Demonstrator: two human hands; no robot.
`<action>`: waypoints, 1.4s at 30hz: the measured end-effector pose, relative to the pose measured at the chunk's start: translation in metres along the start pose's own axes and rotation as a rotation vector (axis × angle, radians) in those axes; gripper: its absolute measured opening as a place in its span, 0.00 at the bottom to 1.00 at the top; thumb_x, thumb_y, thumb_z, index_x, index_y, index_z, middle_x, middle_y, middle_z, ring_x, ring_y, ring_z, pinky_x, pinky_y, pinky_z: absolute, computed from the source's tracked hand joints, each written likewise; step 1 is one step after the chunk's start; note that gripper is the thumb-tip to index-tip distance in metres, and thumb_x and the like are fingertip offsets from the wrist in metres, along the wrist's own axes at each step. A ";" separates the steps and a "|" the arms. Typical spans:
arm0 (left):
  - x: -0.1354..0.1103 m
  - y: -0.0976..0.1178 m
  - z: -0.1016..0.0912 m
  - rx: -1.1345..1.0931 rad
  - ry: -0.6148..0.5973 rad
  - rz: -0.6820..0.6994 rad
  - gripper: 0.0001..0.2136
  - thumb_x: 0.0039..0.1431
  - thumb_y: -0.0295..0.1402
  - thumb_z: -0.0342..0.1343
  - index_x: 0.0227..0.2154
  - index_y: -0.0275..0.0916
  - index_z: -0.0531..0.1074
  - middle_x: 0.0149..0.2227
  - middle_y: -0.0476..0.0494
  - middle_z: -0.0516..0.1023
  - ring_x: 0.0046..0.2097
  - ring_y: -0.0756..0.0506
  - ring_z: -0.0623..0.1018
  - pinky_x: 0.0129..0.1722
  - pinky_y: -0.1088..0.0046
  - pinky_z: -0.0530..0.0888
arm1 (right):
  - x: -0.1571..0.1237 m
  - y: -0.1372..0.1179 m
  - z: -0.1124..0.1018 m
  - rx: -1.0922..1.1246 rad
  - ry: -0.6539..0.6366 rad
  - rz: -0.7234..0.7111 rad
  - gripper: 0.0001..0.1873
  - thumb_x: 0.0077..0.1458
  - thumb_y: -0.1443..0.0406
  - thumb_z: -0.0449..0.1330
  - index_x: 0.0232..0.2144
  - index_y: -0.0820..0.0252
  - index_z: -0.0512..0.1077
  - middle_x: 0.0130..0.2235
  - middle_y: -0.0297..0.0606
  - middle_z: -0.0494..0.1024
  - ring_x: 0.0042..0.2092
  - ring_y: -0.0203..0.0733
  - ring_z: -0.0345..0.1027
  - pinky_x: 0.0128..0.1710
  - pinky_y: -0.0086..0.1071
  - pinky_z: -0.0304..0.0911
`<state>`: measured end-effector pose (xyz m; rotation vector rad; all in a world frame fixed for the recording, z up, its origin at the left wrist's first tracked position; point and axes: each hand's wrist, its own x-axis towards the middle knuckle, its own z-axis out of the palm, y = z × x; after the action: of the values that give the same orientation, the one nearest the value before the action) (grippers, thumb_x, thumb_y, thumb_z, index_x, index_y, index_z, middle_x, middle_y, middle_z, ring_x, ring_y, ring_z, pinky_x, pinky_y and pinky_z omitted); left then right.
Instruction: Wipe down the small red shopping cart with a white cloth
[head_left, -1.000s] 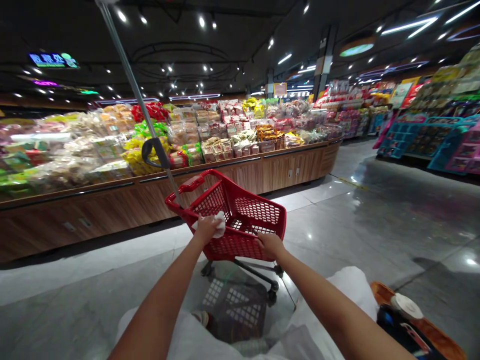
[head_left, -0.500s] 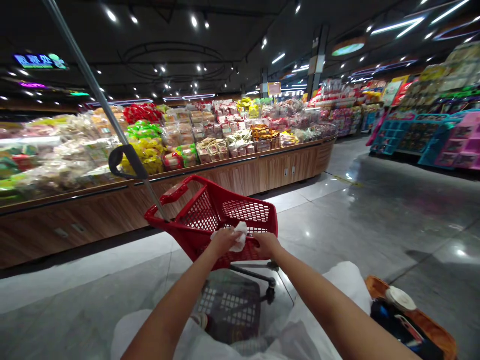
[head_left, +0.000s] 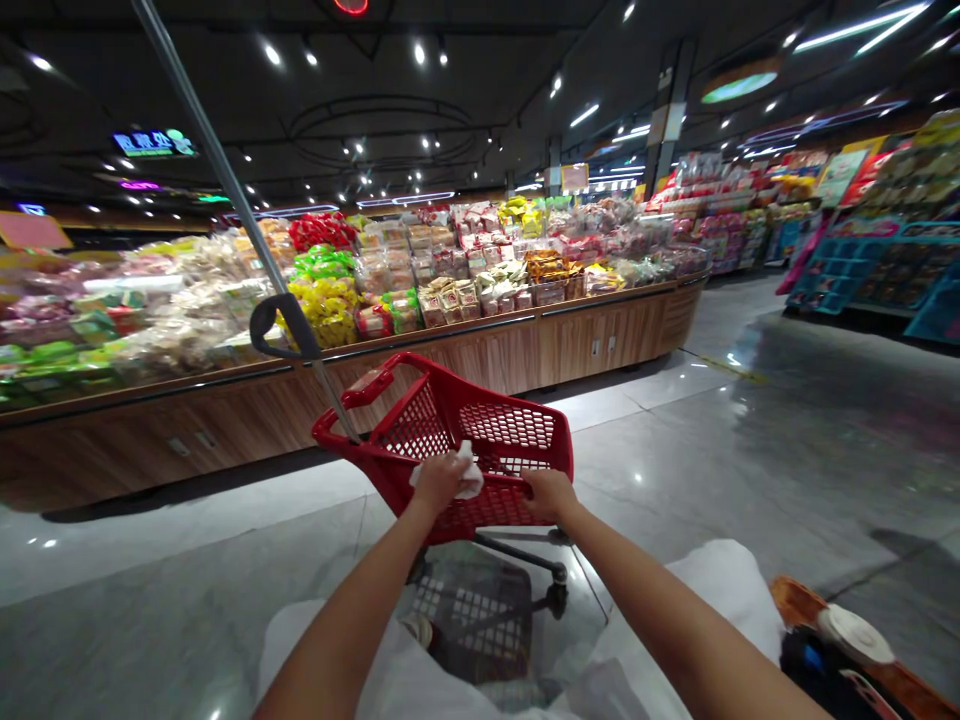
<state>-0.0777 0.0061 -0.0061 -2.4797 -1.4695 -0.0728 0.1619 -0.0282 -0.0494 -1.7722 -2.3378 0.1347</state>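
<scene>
A red plastic shopping basket cart [head_left: 480,430] stands on the shiny grey floor in front of me. My left hand [head_left: 439,480] presses a crumpled white cloth [head_left: 469,478] against the near rim of the basket, fingers closed on it. My right hand [head_left: 549,495] grips the same rim further right. A metal pull handle [head_left: 225,170] with a black grip rises from the cart's left side toward the upper left. The basket looks empty inside.
A long wooden display counter [head_left: 465,350] piled with packaged snacks runs behind the cart. Blue shelving [head_left: 862,270] stands at the right. A woven bag with a white lid [head_left: 847,635] sits at my lower right. Open floor [head_left: 750,450] stretches right.
My left hand with the cloth slid right along the rim toward my right hand, then shifted slightly. The cart and its handle swung a little as my view moved.
</scene>
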 end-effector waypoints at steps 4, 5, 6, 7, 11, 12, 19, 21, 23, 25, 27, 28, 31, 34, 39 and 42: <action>0.020 0.076 0.013 -0.042 -0.003 0.039 0.15 0.58 0.42 0.56 0.45 0.40 0.71 0.43 0.36 0.74 0.44 0.38 0.75 0.41 0.62 0.69 | -0.001 0.003 -0.002 0.020 -0.022 -0.002 0.14 0.53 0.59 0.56 0.42 0.52 0.73 0.41 0.37 0.79 0.42 0.46 0.72 0.37 0.31 0.57; 0.022 0.083 0.014 -0.046 -0.001 0.069 0.14 0.59 0.41 0.55 0.45 0.41 0.71 0.43 0.36 0.74 0.44 0.38 0.75 0.41 0.62 0.70 | -0.002 0.004 -0.003 0.025 -0.030 -0.008 0.14 0.53 0.59 0.56 0.42 0.51 0.73 0.42 0.36 0.79 0.43 0.46 0.71 0.38 0.31 0.58; 0.022 0.083 0.013 -0.045 -0.001 0.098 0.13 0.60 0.40 0.54 0.44 0.41 0.71 0.43 0.36 0.74 0.44 0.39 0.75 0.41 0.62 0.70 | -0.002 0.006 -0.004 0.028 -0.035 -0.015 0.14 0.54 0.59 0.55 0.43 0.51 0.73 0.42 0.36 0.79 0.43 0.46 0.71 0.38 0.31 0.58; 0.020 0.076 0.010 -0.038 -0.004 0.119 0.11 0.60 0.38 0.53 0.43 0.41 0.72 0.42 0.37 0.74 0.43 0.39 0.75 0.41 0.63 0.70 | -0.002 0.008 -0.005 0.027 -0.035 -0.019 0.14 0.55 0.59 0.55 0.43 0.51 0.73 0.43 0.36 0.79 0.43 0.46 0.71 0.38 0.32 0.58; -0.006 -0.007 -0.006 0.040 0.024 0.071 0.10 0.60 0.34 0.53 0.42 0.42 0.73 0.39 0.38 0.76 0.42 0.41 0.76 0.43 0.63 0.70 | -0.002 0.016 -0.007 0.010 -0.031 -0.010 0.14 0.55 0.56 0.56 0.41 0.54 0.73 0.41 0.40 0.79 0.42 0.48 0.72 0.37 0.32 0.58; -0.014 -0.033 -0.012 0.070 0.043 0.050 0.09 0.59 0.35 0.54 0.42 0.42 0.73 0.41 0.37 0.76 0.43 0.40 0.75 0.45 0.61 0.70 | -0.001 0.017 -0.006 0.006 -0.035 -0.011 0.14 0.55 0.57 0.56 0.41 0.54 0.73 0.40 0.40 0.79 0.42 0.48 0.72 0.36 0.32 0.58; -0.034 -0.080 -0.026 0.178 0.089 -0.131 0.11 0.56 0.38 0.57 0.40 0.40 0.74 0.43 0.35 0.74 0.47 0.36 0.73 0.57 0.49 0.59 | 0.003 0.009 -0.003 0.021 -0.028 -0.002 0.15 0.54 0.59 0.56 0.43 0.53 0.72 0.42 0.39 0.79 0.42 0.48 0.72 0.37 0.32 0.57; -0.025 -0.048 -0.014 0.141 0.071 -0.131 0.13 0.56 0.40 0.58 0.42 0.39 0.73 0.43 0.35 0.74 0.47 0.35 0.73 0.54 0.51 0.62 | 0.004 0.004 -0.001 0.028 -0.020 0.003 0.14 0.53 0.59 0.56 0.43 0.53 0.72 0.41 0.39 0.79 0.42 0.47 0.72 0.36 0.32 0.57; -0.012 -0.007 0.000 0.063 0.044 -0.095 0.15 0.57 0.41 0.57 0.44 0.39 0.72 0.43 0.35 0.73 0.47 0.36 0.72 0.49 0.55 0.66 | 0.004 0.001 0.000 0.025 -0.014 0.012 0.14 0.53 0.59 0.55 0.42 0.53 0.72 0.41 0.39 0.79 0.42 0.47 0.72 0.36 0.32 0.57; 0.002 0.037 0.013 -0.013 0.020 -0.053 0.17 0.58 0.42 0.56 0.46 0.39 0.70 0.45 0.35 0.72 0.46 0.36 0.72 0.45 0.57 0.68 | 0.003 -0.001 0.002 0.022 -0.010 0.015 0.13 0.53 0.60 0.55 0.41 0.53 0.72 0.41 0.38 0.79 0.42 0.46 0.72 0.36 0.32 0.57; 0.014 0.074 0.020 -0.062 0.014 -0.023 0.16 0.59 0.41 0.55 0.47 0.40 0.70 0.46 0.34 0.71 0.47 0.37 0.72 0.44 0.58 0.68 | 0.002 0.000 0.002 0.027 -0.010 0.008 0.13 0.53 0.61 0.55 0.42 0.52 0.72 0.41 0.37 0.79 0.42 0.46 0.71 0.37 0.31 0.57; 0.019 0.085 0.021 -0.076 0.014 -0.006 0.15 0.59 0.40 0.54 0.47 0.40 0.70 0.46 0.34 0.71 0.46 0.37 0.72 0.43 0.59 0.68 | 0.002 0.001 0.002 0.032 -0.014 0.003 0.13 0.53 0.62 0.54 0.42 0.51 0.72 0.42 0.36 0.79 0.43 0.45 0.71 0.38 0.31 0.57; 0.020 0.082 0.018 -0.079 0.011 0.085 0.11 0.61 0.36 0.53 0.44 0.40 0.71 0.43 0.36 0.74 0.44 0.39 0.74 0.42 0.60 0.69 | 0.001 0.007 0.000 0.033 -0.027 -0.010 0.13 0.55 0.61 0.54 0.43 0.50 0.72 0.42 0.35 0.79 0.43 0.45 0.71 0.38 0.31 0.57; 0.004 0.021 0.007 -0.030 0.042 0.119 0.09 0.61 0.30 0.52 0.41 0.40 0.73 0.38 0.38 0.76 0.43 0.40 0.75 0.44 0.61 0.70 | 0.001 0.013 -0.003 0.027 -0.032 -0.015 0.13 0.55 0.58 0.55 0.42 0.52 0.73 0.42 0.37 0.79 0.42 0.46 0.72 0.37 0.32 0.57; -0.031 -0.093 -0.021 0.102 0.157 0.033 0.07 0.57 0.28 0.54 0.37 0.41 0.75 0.39 0.39 0.76 0.44 0.41 0.75 0.53 0.57 0.66 | 0.002 0.016 -0.007 0.006 -0.050 -0.006 0.13 0.55 0.57 0.56 0.41 0.54 0.72 0.41 0.39 0.79 0.43 0.46 0.72 0.36 0.31 0.57; -0.032 -0.095 -0.024 0.087 0.119 -0.029 0.06 0.58 0.28 0.54 0.37 0.40 0.74 0.38 0.39 0.76 0.44 0.41 0.75 0.55 0.57 0.64 | 0.002 0.011 -0.008 0.008 -0.045 0.013 0.14 0.55 0.58 0.56 0.42 0.54 0.72 0.42 0.39 0.79 0.43 0.46 0.72 0.37 0.31 0.57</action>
<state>-0.1739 0.0159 0.0304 -2.3429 -1.4291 -0.1559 0.1732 -0.0238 -0.0430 -1.7985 -2.3538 0.1883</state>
